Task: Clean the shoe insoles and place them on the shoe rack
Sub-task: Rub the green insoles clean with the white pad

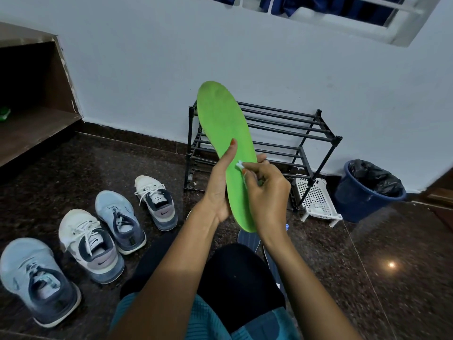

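Head view: green insole, lower half in left hand grip

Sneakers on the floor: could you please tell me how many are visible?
4, in a row at left: light-blue fabric sneaker nearest, white laced sneaker, second light-blue sneaker, second white sneaker farthest.
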### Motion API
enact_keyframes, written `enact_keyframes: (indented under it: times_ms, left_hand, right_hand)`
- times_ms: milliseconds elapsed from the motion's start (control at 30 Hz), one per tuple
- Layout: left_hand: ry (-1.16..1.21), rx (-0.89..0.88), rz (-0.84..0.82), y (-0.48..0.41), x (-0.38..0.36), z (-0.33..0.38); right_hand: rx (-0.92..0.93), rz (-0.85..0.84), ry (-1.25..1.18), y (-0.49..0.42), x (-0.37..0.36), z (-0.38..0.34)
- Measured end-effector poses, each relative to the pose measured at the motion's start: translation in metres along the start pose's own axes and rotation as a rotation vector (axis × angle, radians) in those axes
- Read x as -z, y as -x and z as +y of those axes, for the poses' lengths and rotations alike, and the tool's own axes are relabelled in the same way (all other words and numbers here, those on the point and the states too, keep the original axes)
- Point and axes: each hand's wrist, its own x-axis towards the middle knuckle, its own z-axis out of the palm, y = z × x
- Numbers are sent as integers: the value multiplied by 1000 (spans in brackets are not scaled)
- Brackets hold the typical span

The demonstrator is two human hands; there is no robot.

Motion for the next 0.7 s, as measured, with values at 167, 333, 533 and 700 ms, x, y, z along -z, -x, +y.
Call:
enact_keyframes:
  times_ms: [167,333,533,700]
  left_hand:
    - [57,-34,21,-2,6,-4]
    - [86,-62,28,-2,5,-5]
    - [174,-129,25,-3,6,-4]
    - [115,-92,19,-3,5,-7]
  right_hand:
    - [68,-77,39,-2,1,3]
    - [141,-118,113,-2,4,12]
    - [214,-197,44,26,3,11]
    - [200,-148,64,27,6,16]
